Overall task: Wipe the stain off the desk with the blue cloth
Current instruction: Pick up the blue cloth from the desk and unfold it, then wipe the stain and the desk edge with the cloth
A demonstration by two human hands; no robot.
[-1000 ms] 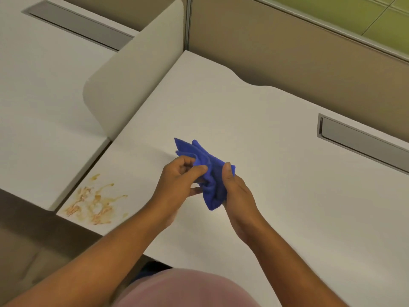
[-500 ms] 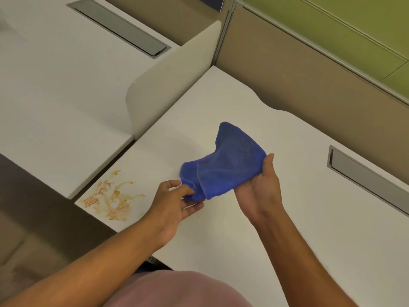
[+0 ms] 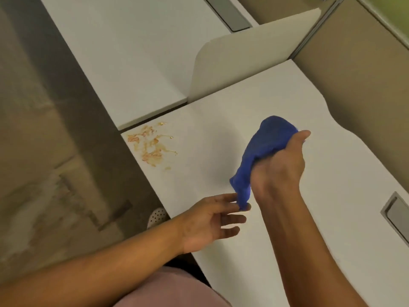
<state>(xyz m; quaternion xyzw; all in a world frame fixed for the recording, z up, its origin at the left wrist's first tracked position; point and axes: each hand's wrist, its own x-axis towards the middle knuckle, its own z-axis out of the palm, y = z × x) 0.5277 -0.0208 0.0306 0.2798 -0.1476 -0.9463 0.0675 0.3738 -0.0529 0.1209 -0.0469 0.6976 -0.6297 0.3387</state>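
Observation:
The blue cloth (image 3: pixel 261 151) hangs bunched in my right hand (image 3: pixel 278 171), which grips it above the middle of the white desk (image 3: pixel 221 120). Its lower end dangles down to the fingertips of my left hand (image 3: pixel 210 222). That hand is palm up with fingers spread, just touching the cloth's tip and holding nothing. An orange-brown smeared stain (image 3: pixel 150 145) lies on the desk's near left corner, well to the left of both hands.
A low cream divider panel (image 3: pixel 243 60) separates this desk from the neighbouring desk (image 3: pixel 132 52) on the left. A grey cable slot (image 3: pixel 396 213) sits in the desk at right. Tan partition walls (image 3: pixel 358 74) stand behind. Floor lies beyond the left edge.
My left hand has let go of the cloth and opened. The right hand alone now holds the cloth, bunched and hanging. The view has swung left, bringing the stain closer to centre.

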